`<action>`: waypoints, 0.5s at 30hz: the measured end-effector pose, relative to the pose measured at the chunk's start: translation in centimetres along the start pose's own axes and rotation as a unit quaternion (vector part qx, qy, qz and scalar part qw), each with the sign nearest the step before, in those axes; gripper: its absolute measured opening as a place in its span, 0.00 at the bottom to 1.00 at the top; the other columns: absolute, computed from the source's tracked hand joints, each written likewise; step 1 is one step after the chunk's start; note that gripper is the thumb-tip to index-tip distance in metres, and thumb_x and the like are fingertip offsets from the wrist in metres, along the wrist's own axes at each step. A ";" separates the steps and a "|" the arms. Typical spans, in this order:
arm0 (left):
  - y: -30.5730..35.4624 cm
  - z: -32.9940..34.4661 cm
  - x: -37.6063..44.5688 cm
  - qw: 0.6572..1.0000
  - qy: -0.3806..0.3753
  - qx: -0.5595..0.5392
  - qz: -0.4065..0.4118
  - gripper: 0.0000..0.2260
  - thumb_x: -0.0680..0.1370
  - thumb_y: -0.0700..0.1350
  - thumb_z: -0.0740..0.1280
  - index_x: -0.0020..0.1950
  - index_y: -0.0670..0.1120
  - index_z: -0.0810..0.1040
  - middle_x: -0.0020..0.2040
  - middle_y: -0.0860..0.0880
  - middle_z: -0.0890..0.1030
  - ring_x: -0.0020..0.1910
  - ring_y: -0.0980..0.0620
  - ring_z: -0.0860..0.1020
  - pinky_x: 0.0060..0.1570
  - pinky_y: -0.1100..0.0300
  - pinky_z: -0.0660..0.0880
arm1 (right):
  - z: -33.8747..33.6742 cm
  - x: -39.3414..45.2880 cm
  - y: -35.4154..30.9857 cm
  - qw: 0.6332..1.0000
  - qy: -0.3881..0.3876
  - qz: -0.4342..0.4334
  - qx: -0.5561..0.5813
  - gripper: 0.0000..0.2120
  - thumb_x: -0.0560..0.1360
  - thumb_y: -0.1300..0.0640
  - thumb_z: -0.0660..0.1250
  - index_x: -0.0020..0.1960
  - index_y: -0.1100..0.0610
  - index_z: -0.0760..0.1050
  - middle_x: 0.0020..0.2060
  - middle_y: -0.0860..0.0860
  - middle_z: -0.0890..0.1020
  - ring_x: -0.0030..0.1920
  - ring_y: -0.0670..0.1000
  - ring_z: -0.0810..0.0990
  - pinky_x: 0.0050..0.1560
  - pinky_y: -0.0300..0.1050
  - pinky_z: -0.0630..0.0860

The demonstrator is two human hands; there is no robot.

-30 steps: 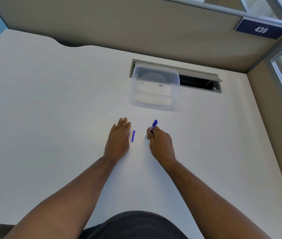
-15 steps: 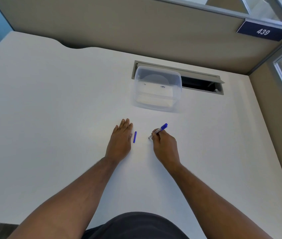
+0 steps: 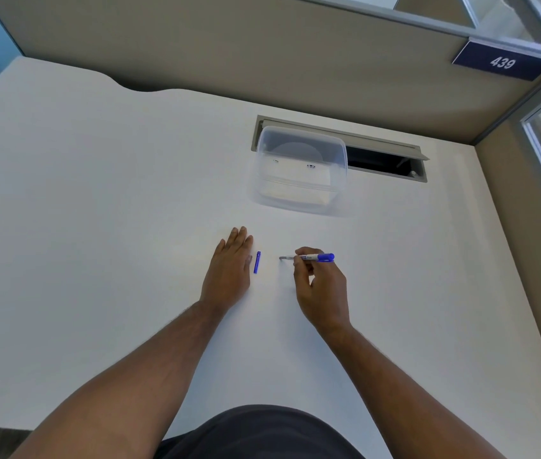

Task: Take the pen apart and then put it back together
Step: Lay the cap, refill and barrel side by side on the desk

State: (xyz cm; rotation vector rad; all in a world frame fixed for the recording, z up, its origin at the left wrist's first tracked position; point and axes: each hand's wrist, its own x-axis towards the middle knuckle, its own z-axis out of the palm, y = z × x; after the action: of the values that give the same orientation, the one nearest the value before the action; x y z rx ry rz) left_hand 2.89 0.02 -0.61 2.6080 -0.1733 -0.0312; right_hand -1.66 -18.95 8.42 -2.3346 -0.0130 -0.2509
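The pen body (image 3: pixel 312 257) is clear with a blue rear end and lies nearly level, its tip pointing left just above the white desk (image 3: pixel 96 226). My right hand (image 3: pixel 323 289) pinches it near the middle between thumb and fingertips. The blue pen cap (image 3: pixel 257 262) lies alone on the desk, pointing away from me, a short way left of the pen tip. My left hand (image 3: pixel 231 266) rests flat on the desk, palm down, fingers together, its edge right beside the cap without holding it.
A clear plastic container (image 3: pixel 300 170) stands behind the hands, overlapping a grey cable slot (image 3: pixel 385 160) cut into the desk. A beige partition runs along the back and right, with a blue sign reading 439 (image 3: pixel 502 62).
My right hand has swung the pen from standing tilted, blue end up, down to nearly level with the tip pointing left. The cap and my left hand have stayed in place.
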 end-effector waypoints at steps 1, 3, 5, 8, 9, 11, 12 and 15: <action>0.0 0.0 0.0 1.000 0.001 -0.002 -0.001 0.22 0.84 0.41 0.52 0.79 0.43 0.62 0.82 0.47 0.59 0.82 0.48 0.54 0.79 0.52 0.52 | -0.1 -0.4 0.0 1.000 0.001 -0.015 -0.001 0.06 0.81 0.57 0.65 0.52 0.55 0.81 0.50 0.43 0.83 0.43 0.45 0.81 0.45 0.44 0.81; 0.0 0.1 0.0 1.000 0.000 -0.004 -0.002 0.22 0.84 0.41 0.53 0.79 0.43 0.62 0.82 0.47 0.59 0.82 0.48 0.54 0.79 0.52 0.52 | -0.5 -1.2 -0.1 0.999 0.005 -0.049 -0.002 0.06 0.80 0.57 0.65 0.54 0.54 0.80 0.50 0.44 0.83 0.44 0.45 0.80 0.44 0.45 0.81; 0.0 0.1 0.0 1.000 -0.002 -0.003 -0.001 0.22 0.85 0.42 0.53 0.79 0.43 0.62 0.82 0.47 0.59 0.82 0.49 0.53 0.79 0.52 0.51 | -0.9 -1.9 -0.2 0.996 0.000 -0.086 -0.004 0.05 0.80 0.57 0.65 0.55 0.51 0.78 0.48 0.44 0.82 0.43 0.46 0.80 0.42 0.45 0.81; 0.0 0.1 0.0 1.000 -0.001 -0.002 0.000 0.22 0.85 0.42 0.52 0.79 0.43 0.62 0.82 0.47 0.59 0.82 0.49 0.53 0.79 0.52 0.51 | -1.4 -2.7 -0.4 0.992 -0.010 -0.123 -0.012 0.06 0.81 0.55 0.63 0.56 0.52 0.77 0.46 0.46 0.82 0.43 0.47 0.79 0.42 0.47 0.80; 0.0 0.0 0.0 1.000 0.000 -0.002 0.000 0.22 0.85 0.42 0.53 0.79 0.43 0.62 0.82 0.47 0.59 0.82 0.49 0.54 0.79 0.52 0.51 | -1.5 -2.8 -0.4 0.991 -0.007 -0.129 -0.016 0.06 0.81 0.56 0.63 0.57 0.52 0.77 0.46 0.47 0.82 0.44 0.48 0.80 0.43 0.46 0.80; 0.0 0.0 -0.1 1.000 0.003 -0.004 0.000 0.22 0.84 0.41 0.53 0.79 0.43 0.63 0.82 0.47 0.60 0.82 0.48 0.54 0.79 0.51 0.52 | -1.9 -2.9 -0.2 0.990 0.000 -0.138 -0.034 0.09 0.80 0.58 0.66 0.59 0.55 0.78 0.48 0.50 0.84 0.47 0.49 0.81 0.47 0.44 0.80; 0.0 0.0 -0.1 1.000 0.003 -0.005 0.001 0.22 0.84 0.41 0.53 0.79 0.43 0.63 0.82 0.46 0.60 0.82 0.48 0.54 0.79 0.51 0.53 | -2.0 -2.8 0.1 0.989 -0.007 -0.140 -0.055 0.11 0.78 0.62 0.69 0.60 0.57 0.80 0.49 0.51 0.85 0.48 0.51 0.82 0.49 0.44 0.80; 0.1 0.0 -0.1 1.000 0.001 -0.002 0.000 0.22 0.84 0.41 0.53 0.79 0.43 0.63 0.82 0.47 0.60 0.82 0.48 0.54 0.79 0.51 0.53 | -1.9 -2.2 1.1 0.974 -0.070 -0.153 -0.149 0.24 0.67 0.74 0.74 0.62 0.62 0.81 0.47 0.55 0.85 0.46 0.58 0.83 0.46 0.52 0.81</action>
State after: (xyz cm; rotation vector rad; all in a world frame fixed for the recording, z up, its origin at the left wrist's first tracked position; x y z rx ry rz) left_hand 2.82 -0.01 -0.54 2.6042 -0.1722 -0.0281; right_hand -4.09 -20.93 8.51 -2.6418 -0.4337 -0.2533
